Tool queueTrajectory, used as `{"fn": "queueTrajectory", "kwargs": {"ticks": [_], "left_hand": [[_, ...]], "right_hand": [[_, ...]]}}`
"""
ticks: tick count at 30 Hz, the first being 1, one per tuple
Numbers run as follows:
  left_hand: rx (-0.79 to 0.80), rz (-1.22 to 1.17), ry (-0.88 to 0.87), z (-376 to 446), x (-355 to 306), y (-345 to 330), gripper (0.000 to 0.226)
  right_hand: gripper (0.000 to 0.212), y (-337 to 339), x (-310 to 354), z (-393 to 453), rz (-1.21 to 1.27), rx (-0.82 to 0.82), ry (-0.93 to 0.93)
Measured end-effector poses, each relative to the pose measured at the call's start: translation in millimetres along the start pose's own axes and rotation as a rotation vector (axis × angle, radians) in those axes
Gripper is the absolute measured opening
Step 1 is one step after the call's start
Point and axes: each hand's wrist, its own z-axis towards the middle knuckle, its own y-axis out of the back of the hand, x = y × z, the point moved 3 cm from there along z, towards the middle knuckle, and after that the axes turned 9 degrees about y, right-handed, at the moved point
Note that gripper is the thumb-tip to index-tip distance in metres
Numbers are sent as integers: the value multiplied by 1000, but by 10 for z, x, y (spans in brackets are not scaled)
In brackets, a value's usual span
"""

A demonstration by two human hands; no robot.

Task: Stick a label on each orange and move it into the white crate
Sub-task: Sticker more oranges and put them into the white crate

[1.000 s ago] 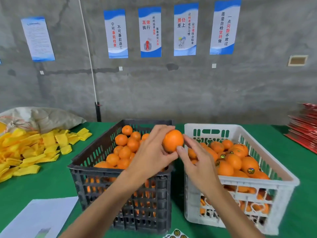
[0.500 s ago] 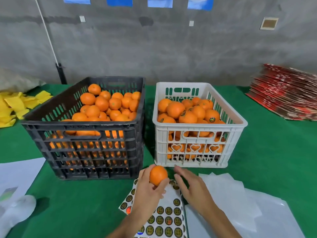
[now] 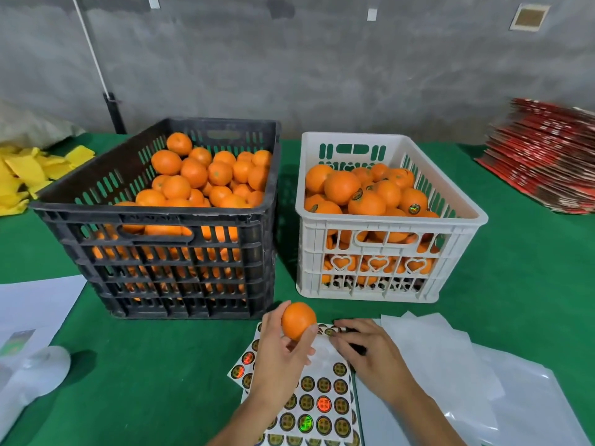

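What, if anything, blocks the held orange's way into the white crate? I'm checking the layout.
Nothing visible does. The left hand holds the orange just in front of the white crate, whose top is open, though fruit is piled to its rim.

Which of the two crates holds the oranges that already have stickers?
The white crate on the right: round stickers show on several of its oranges. Oranges in the black crate show none.

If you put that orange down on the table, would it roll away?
Probably a little: the orange looks round and smooth. The left hand wraps fingers around it, so it seems firm. The green table looks like cloth, which might slow it.
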Motion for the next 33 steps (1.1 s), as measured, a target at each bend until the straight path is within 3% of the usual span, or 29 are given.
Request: {"fn": "queueTrajectory", "kwargs": {"ticks": [3, 6, 9, 11, 17, 19, 21, 23, 29, 33], "left_hand": [[3, -8, 4, 22, 12, 5, 60], [27, -15, 45, 65, 49, 2, 68], [5, 5, 73, 140, 118, -21, 69], [-13, 48, 51, 202, 149, -31, 70], [-25, 79, 14, 190, 141, -37, 68], [-39, 60, -2, 188, 103, -28, 64], [-52, 64, -32, 176, 26, -1, 63], [-64, 99, -100, 158, -168, 23, 63], [-128, 127, -416, 270, -1278, 57, 66], [-125, 190, -661, 478, -2126, -25, 64]], "right_hand": [[12, 5, -27, 46, 228, -104, -164], [16, 92, 53, 147, 492, -342, -365], [15, 142, 261, 293, 472, -483, -286], [16, 83, 466, 379, 427, -456, -216], [16, -130, 675, 342, 465, -331, -303], [21, -100, 717, 295, 359, -257, -236], [44, -88, 808, 243, 118, -138, -130], [56, 11, 933, 250, -28, -136, -57], [59, 742, 1369, 611, -324, -595, 210], [60, 1362, 1615, 1104, -352, -698, 191]]}}
